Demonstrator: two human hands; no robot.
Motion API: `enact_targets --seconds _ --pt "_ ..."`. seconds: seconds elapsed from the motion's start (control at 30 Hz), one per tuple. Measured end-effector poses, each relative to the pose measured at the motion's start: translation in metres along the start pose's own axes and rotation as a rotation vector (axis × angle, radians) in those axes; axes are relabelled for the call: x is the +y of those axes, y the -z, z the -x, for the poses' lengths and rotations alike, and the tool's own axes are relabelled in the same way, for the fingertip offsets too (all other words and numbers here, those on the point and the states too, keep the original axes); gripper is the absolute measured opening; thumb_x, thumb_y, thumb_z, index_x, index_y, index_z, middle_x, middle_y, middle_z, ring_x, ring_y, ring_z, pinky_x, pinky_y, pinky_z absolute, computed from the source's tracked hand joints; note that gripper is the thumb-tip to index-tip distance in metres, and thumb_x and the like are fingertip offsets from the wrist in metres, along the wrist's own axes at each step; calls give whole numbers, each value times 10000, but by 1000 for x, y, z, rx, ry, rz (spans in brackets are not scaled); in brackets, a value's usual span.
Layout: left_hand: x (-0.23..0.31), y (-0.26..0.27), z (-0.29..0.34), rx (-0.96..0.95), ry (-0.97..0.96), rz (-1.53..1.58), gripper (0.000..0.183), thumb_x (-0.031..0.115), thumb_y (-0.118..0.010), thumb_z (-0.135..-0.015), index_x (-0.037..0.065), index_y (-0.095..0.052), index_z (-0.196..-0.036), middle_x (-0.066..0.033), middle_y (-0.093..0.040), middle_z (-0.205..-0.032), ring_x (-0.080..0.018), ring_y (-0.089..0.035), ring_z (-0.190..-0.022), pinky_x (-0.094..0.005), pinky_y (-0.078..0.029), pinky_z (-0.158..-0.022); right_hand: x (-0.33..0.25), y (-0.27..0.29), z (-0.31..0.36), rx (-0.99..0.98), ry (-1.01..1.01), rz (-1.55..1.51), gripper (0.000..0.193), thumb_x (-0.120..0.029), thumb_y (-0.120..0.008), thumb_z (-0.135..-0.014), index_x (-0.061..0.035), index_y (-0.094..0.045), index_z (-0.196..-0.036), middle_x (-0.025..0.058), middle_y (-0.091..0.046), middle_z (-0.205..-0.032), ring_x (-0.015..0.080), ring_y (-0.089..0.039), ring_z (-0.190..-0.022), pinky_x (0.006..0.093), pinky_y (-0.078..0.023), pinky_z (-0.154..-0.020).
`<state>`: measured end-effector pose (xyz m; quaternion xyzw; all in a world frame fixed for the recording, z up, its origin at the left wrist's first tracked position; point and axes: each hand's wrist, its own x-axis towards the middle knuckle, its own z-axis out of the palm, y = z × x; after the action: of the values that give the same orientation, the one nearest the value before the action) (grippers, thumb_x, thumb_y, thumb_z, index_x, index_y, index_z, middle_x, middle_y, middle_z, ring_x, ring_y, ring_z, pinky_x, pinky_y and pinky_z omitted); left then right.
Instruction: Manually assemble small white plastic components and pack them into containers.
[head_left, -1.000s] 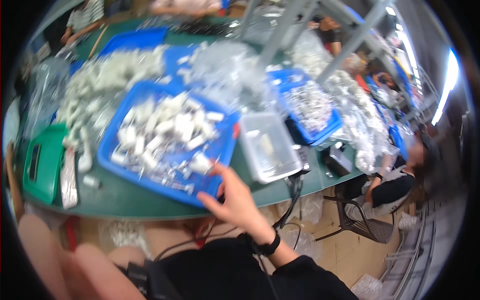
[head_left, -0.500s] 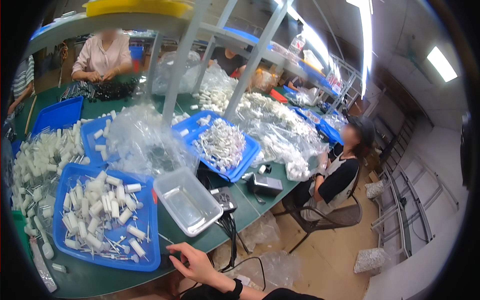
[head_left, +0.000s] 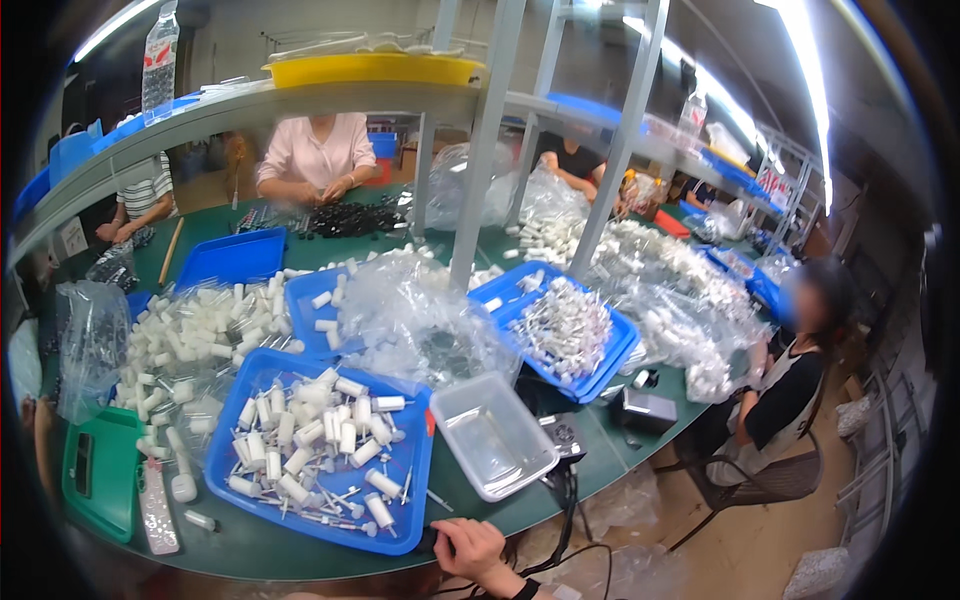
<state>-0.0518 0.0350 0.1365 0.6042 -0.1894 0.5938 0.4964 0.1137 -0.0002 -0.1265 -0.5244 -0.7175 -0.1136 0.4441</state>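
My right hand [head_left: 472, 549] is at the near table edge, its forearm coming in from below with a dark band on the wrist. Its fingers are curled closed beside a small dark shape; what they hold, if anything, is hidden. Just left of it lies a blue tray [head_left: 418, 500] heaped with white cylinders on thin stems [head_left: 310, 430]. Above the hand, a clear plastic container [head_left: 490, 430] stands on the table with nothing visible inside. A thin pale stick [head_left: 438, 500] lies between the tray and the container. My left hand is not in view.
Left are a green tray [head_left: 100, 480], a patterned strip [head_left: 157, 508] and loose white cylinders [head_left: 205, 330]. Clear bags [head_left: 410, 320] and another blue tray [head_left: 620, 350] lie beyond. Grey shelf posts [head_left: 480, 180] rise from the table. Co-workers sit around; cables [head_left: 568, 500] hang at the edge.
The view has swung left, so the table appears farther right and the green tray shows fully. My right hand's fingers, spread before, are now curled in, still near the tray's right corner.
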Motion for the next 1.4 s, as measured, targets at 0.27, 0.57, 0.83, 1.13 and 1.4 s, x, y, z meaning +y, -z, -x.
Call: enact_targets --seconds 0.27,0.57,0.83,1.13,1.4 --pt "-10 -16 40 -1 212 -4 785 737 -364 -830 328 -186 -1475 -164 -369 -1418 -375 -272 -1315 -594 -101 -1062 15 -11 12 135 27 68 200 -134 -544 -710 -110 -659 -872 -7 -627 -735 130 -513 -502 265 -330 -468" --pt "-44 -45 162 264 615 128 653 570 -493 -886 -58 -572 -1047 -212 -618 -893 -324 -573 -893 -422 -451 -810 4 -10 11 186 58 21 181 -116 -554 -724 -102 -652 -876 -2 -630 -744 135 -516 -501 263 -339 -472" --pt "-48 -32 220 293 296 -1189 337 295 -535 -907 -30 -612 -959 -185 -621 -993 -368 -546 -1005 -455 -390 -917 6 -8 21 129 55 54 238 -128 -601 -707 -121 -611 -944 -7 -627 -836 144 -536 -591 287 -377 -538" --pt "-66 18 245 285 94 -2275 298 262 -473 -958 58 -686 -1005 -94 -671 -1047 -296 -613 -1012 -433 -383 -927 1 -7 22 184 14 32 236 -95 -597 -728 -90 -608 -964 15 -617 -920 162 -549 -673 279 -407 -623" --pt "-64 22 247 303 79 -2196 316 237 -440 -966 64 -705 -974 -58 -697 -1009 -242 -649 -958 -351 -420 -861 0 -13 21 212 32 66 210 -127 -545 -746 -97 -630 -936 -4 -635 -884 146 -496 -599 275 -364 -603"
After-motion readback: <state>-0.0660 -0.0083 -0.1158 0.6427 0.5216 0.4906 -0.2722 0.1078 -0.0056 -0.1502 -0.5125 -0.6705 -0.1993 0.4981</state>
